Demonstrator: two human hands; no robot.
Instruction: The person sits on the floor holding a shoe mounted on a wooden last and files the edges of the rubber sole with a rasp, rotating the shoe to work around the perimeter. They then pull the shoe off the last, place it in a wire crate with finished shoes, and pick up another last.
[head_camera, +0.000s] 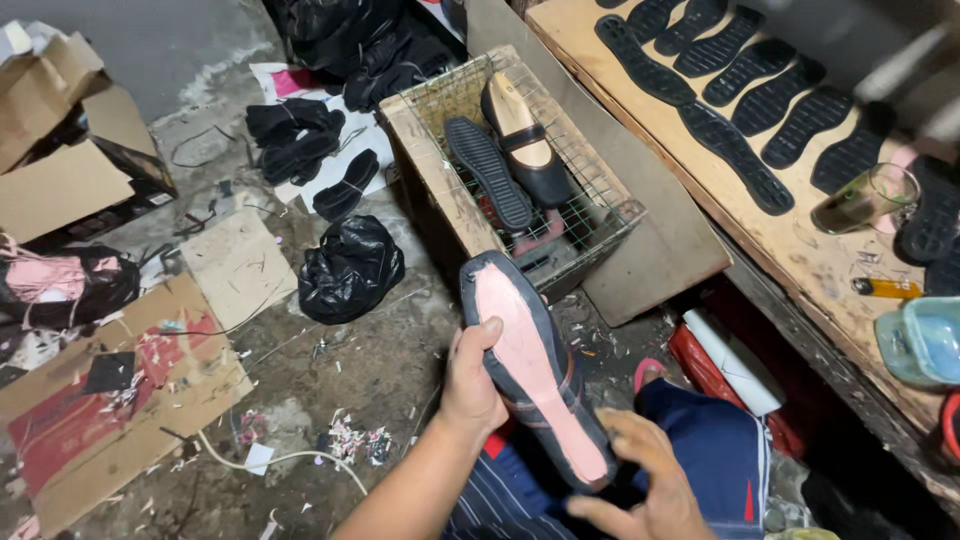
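Left hand (472, 380) gripping upturned black shoe (535, 375) at its side, pink insole board facing up, right hand (645, 480) open at the heel end, wire basket (610, 215) beyond holding a lasted shoe (525, 140) and loose sole (487, 170), black soles (740, 100) rowed on wooden bench (800, 250)

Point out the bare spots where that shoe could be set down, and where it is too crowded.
Free: the flat cardboard sheet between the black bag and the torn boxes, and the bare floor between that bag and the left hand. Crowded: the workbench, lined with black soles and a glass, and the wire crate, which already holds a shoe and a sole.
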